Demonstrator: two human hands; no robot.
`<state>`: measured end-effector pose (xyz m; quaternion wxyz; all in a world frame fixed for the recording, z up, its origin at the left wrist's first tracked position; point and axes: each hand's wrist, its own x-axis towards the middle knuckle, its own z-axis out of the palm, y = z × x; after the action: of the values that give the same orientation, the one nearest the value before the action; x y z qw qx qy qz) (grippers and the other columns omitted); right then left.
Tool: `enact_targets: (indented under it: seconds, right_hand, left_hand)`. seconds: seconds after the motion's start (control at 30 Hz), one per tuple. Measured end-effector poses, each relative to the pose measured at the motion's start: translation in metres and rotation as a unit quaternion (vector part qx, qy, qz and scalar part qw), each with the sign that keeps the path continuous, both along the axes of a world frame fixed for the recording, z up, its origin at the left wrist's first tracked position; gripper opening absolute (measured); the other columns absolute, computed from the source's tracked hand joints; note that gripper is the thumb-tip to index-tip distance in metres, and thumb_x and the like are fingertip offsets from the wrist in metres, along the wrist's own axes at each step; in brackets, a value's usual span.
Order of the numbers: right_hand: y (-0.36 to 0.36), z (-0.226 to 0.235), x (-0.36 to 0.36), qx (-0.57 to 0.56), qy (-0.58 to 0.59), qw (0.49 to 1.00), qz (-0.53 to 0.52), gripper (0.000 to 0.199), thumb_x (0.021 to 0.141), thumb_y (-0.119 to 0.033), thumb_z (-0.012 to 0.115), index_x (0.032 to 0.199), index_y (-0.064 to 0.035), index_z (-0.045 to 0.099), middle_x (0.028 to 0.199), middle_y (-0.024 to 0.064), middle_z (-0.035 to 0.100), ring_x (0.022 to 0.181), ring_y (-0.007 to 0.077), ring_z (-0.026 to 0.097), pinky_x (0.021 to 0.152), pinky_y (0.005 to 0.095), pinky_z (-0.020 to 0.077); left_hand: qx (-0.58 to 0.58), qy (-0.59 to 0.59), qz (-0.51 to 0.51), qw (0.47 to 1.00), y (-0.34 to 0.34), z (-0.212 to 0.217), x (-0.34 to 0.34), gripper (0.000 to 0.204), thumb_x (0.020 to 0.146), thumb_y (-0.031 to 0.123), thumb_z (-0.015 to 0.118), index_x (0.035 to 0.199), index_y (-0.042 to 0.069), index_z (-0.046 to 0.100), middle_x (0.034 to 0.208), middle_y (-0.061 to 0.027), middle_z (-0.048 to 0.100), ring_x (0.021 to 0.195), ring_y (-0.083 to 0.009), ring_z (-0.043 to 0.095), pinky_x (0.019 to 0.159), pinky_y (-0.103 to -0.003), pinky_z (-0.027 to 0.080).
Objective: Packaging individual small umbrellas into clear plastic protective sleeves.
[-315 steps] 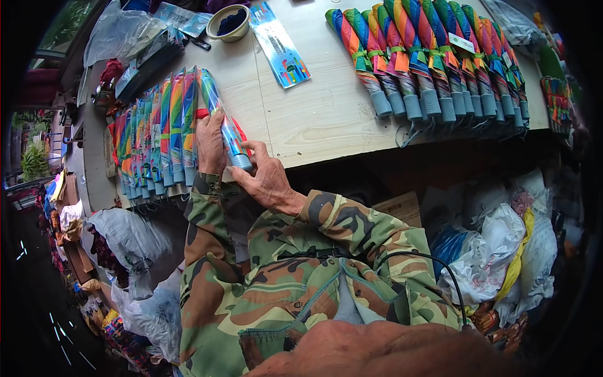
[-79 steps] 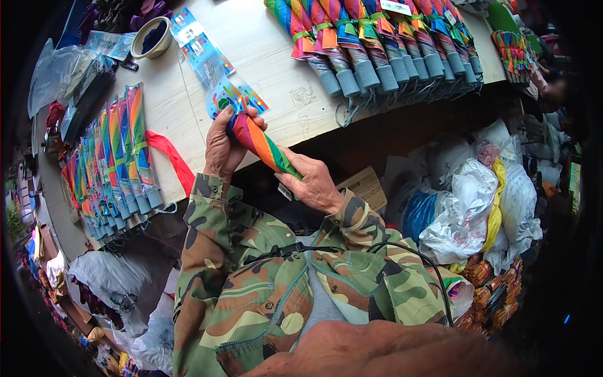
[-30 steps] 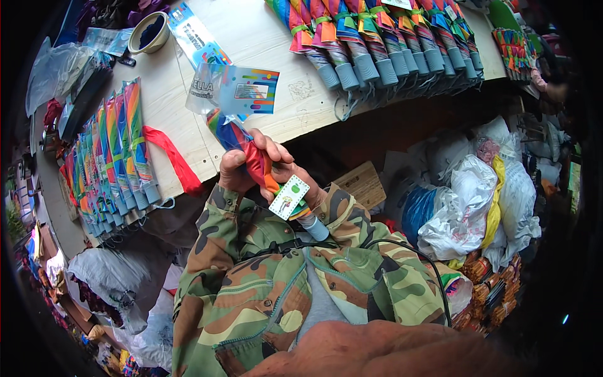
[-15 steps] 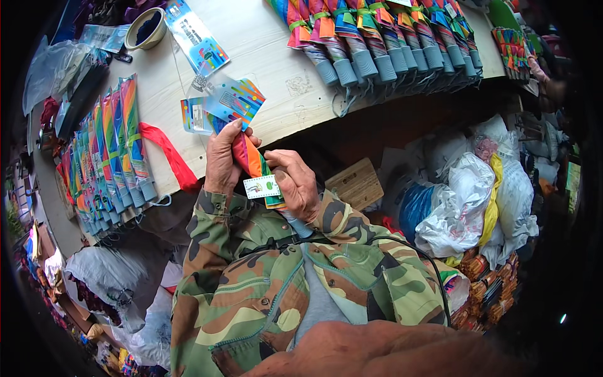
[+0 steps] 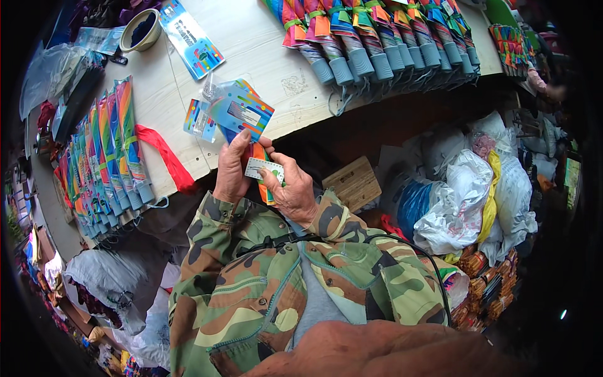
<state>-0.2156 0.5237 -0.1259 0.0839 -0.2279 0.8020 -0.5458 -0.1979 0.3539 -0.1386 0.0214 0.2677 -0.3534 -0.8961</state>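
Between my hands is a folded rainbow-coloured umbrella (image 5: 259, 152), its lower part mostly hidden by my right hand. My left hand (image 5: 233, 168) is closed round its upper part, with the thumb pointing up. My right hand (image 5: 293, 191) grips it lower down, the thumb pressed on a small white tag (image 5: 265, 169) with a green mark. Above my left hand, clear plastic packaging with a blue printed card (image 5: 246, 108) stands out over the table edge; whether it is fixed to the umbrella I cannot tell.
Many bundled rainbow umbrellas with grey handles (image 5: 377, 60) line the table (image 5: 264, 38); another row (image 5: 110, 157) lies at left beside a red ribbon (image 5: 166, 157). A bowl (image 5: 141, 31) and a blue printed sleeve (image 5: 191, 41) are at the back. Plastic bags (image 5: 455, 207) and a wooden board (image 5: 355, 182) are right.
My right hand has slid up along the umbrella toward my left hand, its thumb now on the tag. The packaging has turned and shifted slightly right.
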Motion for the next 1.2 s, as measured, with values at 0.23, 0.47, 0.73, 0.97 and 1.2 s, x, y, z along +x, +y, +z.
enact_targets:
  seconds: [0.23, 0.47, 0.73, 0.97, 1.2]
  right_hand:
    - [0.001, 0.003, -0.005, 0.055, 0.037, 0.997, 0.025, 0.049, 0.105, -0.016, 0.071, 0.148, 0.002, 0.058, 0.128, 0.0194, 0.067, 0.099, 0.0413, 0.077, 0.079, 0.0449, 0.065]
    - [-0.007, 0.014, 0.0, 0.191, 0.045, 0.979, 0.051, 0.04, 0.108, -0.036, 0.068, 0.124, 0.0007, 0.069, 0.08, 0.0168, 0.07, 0.069, 0.0417, 0.074, 0.056, 0.0513, 0.0583]
    - [-0.015, 0.014, -0.019, 0.127, -0.096, 0.987, 0.013, 0.039, 0.116, -0.039, 0.051, 0.107, -0.003, 0.065, 0.07, 0.0231, 0.069, 0.066, 0.0485, 0.071, 0.058, 0.0586, 0.0546]
    - [-0.006, 0.027, 0.001, 0.013, -0.089, 0.996, 0.029, 0.048, 0.116, -0.033, 0.054, 0.15, 0.0011, 0.054, 0.124, 0.0306, 0.072, 0.111, 0.0485, 0.074, 0.086, 0.0496, 0.0611]
    - [-0.006, 0.014, -0.005, 0.031, -0.104, 0.988, 0.107, 0.052, 0.113, -0.028, 0.058, 0.157, -0.0023, 0.05, 0.118, 0.0268, 0.071, 0.104, 0.0512, 0.071, 0.086, 0.0566, 0.0585]
  left_hand:
    - [0.1, 0.062, 0.007, 0.993, 0.021, -0.018, 0.01, 0.068, 0.105, 0.064, 0.066, 0.13, 0.002, 0.066, 0.123, -0.0194, 0.075, 0.117, -0.032, 0.074, 0.101, -0.043, 0.062]
    - [0.129, 0.056, 0.049, 0.989, 0.002, -0.022, -0.001, 0.07, 0.101, 0.069, 0.068, 0.12, 0.002, 0.07, 0.113, -0.0211, 0.077, 0.101, -0.0367, 0.079, 0.091, -0.049, 0.067]
    - [0.147, 0.074, 0.057, 0.985, 0.041, -0.001, 0.009, 0.062, 0.104, 0.058, 0.071, 0.129, 0.001, 0.067, 0.116, -0.021, 0.079, 0.107, -0.033, 0.076, 0.101, -0.049, 0.061]
    - [-0.043, -0.001, 0.02, 0.999, 0.021, 0.003, 0.003, 0.032, 0.105, 0.024, 0.073, 0.125, 0.001, 0.065, 0.113, -0.0186, 0.08, 0.105, -0.0265, 0.077, 0.095, -0.04, 0.063]
    - [0.112, 0.15, 0.063, 0.98, 0.002, 0.005, -0.006, 0.077, 0.098, 0.069, 0.07, 0.131, 0.0, 0.066, 0.118, -0.0215, 0.078, 0.117, -0.0374, 0.075, 0.11, -0.056, 0.059]
